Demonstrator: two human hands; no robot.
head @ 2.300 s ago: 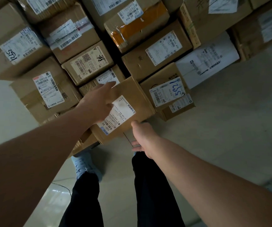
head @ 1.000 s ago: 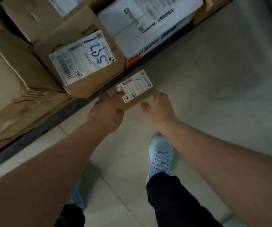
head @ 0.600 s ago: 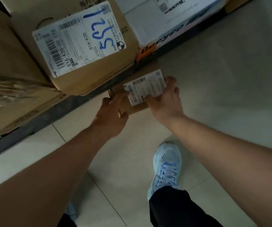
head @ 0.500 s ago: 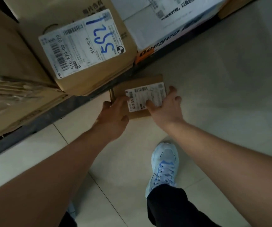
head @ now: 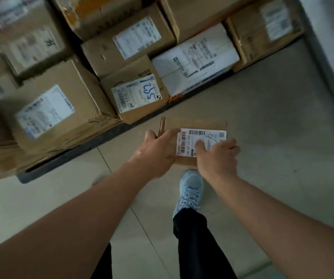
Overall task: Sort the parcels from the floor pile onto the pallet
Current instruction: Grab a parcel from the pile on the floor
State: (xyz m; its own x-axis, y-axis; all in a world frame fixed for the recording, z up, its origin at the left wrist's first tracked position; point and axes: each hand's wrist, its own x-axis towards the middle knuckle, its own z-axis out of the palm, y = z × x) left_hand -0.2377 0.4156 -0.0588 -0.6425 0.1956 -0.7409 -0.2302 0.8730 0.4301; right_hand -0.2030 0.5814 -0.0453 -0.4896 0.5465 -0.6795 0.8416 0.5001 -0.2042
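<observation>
A small flat cardboard parcel (head: 194, 125) with a white shipping label is held in both hands above the tiled floor. My left hand (head: 155, 153) grips its left edge. On the right side my right hand (head: 218, 156) holds it with the thumb lying on the label. Just beyond it runs the dark pallet (head: 65, 161), stacked with brown parcels. The nearest one is a box marked 5521 (head: 135, 97) in blue ink.
A white parcel (head: 194, 57) and more brown boxes (head: 53, 109) fill the pallet's front row. My light blue shoe (head: 190, 190) stands on the floor under the held parcel. A grey wall edge (head: 329, 57) rises at the right.
The small parcel has come up off the floor in both hands and away from the pallet edge. The view has pulled back, so more stacked boxes show.
</observation>
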